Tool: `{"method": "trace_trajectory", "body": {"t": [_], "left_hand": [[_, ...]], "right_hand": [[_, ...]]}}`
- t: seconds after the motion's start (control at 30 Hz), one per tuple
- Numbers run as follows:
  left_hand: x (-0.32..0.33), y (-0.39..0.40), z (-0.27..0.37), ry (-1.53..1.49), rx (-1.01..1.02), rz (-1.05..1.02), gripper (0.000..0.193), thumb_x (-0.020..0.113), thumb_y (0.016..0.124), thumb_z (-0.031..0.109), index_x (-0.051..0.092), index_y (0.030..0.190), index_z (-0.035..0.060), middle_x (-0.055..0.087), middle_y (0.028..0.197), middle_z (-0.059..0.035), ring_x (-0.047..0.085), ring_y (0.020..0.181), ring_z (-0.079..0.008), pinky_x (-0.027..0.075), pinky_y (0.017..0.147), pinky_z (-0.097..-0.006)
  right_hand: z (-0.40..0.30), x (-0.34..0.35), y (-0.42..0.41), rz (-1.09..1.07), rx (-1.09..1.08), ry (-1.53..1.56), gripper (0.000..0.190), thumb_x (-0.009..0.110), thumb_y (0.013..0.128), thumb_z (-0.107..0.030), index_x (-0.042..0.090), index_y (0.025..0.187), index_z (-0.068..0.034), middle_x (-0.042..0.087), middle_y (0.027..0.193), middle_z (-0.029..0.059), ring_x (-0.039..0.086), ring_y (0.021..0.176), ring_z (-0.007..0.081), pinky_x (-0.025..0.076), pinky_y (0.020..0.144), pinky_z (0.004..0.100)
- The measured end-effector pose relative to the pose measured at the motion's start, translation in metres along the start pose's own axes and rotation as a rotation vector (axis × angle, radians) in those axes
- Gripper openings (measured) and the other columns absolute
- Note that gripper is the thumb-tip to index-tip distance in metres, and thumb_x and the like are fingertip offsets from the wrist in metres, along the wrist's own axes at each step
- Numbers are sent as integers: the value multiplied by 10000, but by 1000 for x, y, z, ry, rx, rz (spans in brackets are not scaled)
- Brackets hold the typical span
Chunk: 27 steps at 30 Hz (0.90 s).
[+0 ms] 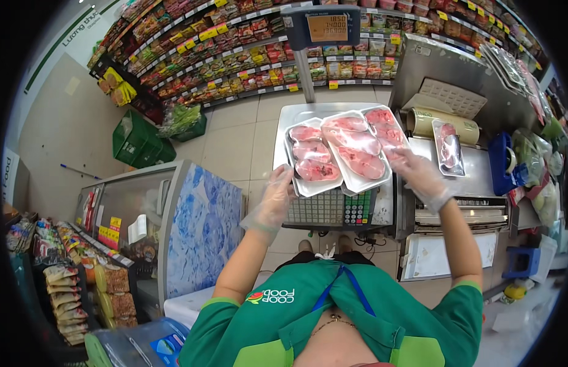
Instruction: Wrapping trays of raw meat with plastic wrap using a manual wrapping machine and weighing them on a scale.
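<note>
Three white foam trays of pink fish steaks under clear film lie side by side on a retail scale's metal platter [288, 111]. These are the left tray [315, 156], the middle tray [357, 142] and the right tray [384, 121]. My left hand [274, 197], in a clear plastic glove, grips the left tray's near outer edge. Gloved the same way, my right hand [419, 176] has its fingers on the right tray's near corner, which they partly cover. The trays overhang the top of the scale's keypad [316, 211]. The scale's lit display [327, 28] stands on a post behind.
Right of the scale, another wrapped fish tray [448, 147] rests on a wrapping machine beside a film roll [442, 125]. A blue tape dispenser [502, 163] is farther right. Green baskets [142, 142] stand on the floor at left, near a display cabinet [199, 229]. Stocked shelves [247, 50] line the back.
</note>
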<state>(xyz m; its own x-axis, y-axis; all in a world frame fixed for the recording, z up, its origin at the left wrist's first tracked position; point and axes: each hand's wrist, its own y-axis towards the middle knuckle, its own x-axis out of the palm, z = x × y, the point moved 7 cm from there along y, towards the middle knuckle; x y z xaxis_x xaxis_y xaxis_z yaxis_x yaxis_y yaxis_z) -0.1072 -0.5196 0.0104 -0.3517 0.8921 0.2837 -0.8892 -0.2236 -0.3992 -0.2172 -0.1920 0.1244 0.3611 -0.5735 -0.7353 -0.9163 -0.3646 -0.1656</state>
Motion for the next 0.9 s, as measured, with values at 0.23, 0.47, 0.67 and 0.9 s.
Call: {"method": "trace_trajectory", "body": {"t": [0.23,0.47,0.67,0.9], "left_hand": [[14,-11,13,22,-24,21,564,592,932,411,401,1351,86,575,1225,-68,586,1023,-144,475,787,-301],[12,19,23,125,-16,-141,496,643,898,402,505,1248,80,616,1129,-59,601,963,-130,495,786,-308],[-4,82,17,-65,-110,-270,457,674,870,299,524,1226,54,637,1092,-59,647,930,-186,532,848,-341],[-17,76,10,-82,-10,-266,444,665,857,208,511,1233,27,625,1083,-65,629,955,-175,524,855,-323]], "right_hand": [[16,89,8,-141,273,872,737,657,861,-431,374,1425,-49,536,1314,103,558,1142,223,511,893,401],[13,115,7,-139,107,1169,758,641,868,-419,278,1479,-158,523,1341,85,545,1174,214,498,891,463],[-28,124,-2,-159,158,1270,747,658,857,-369,284,1469,-157,533,1307,67,565,1136,197,515,874,442],[-31,145,-3,-126,125,1383,771,648,846,-315,253,1490,-161,496,1361,64,543,1183,212,515,885,465]]}}
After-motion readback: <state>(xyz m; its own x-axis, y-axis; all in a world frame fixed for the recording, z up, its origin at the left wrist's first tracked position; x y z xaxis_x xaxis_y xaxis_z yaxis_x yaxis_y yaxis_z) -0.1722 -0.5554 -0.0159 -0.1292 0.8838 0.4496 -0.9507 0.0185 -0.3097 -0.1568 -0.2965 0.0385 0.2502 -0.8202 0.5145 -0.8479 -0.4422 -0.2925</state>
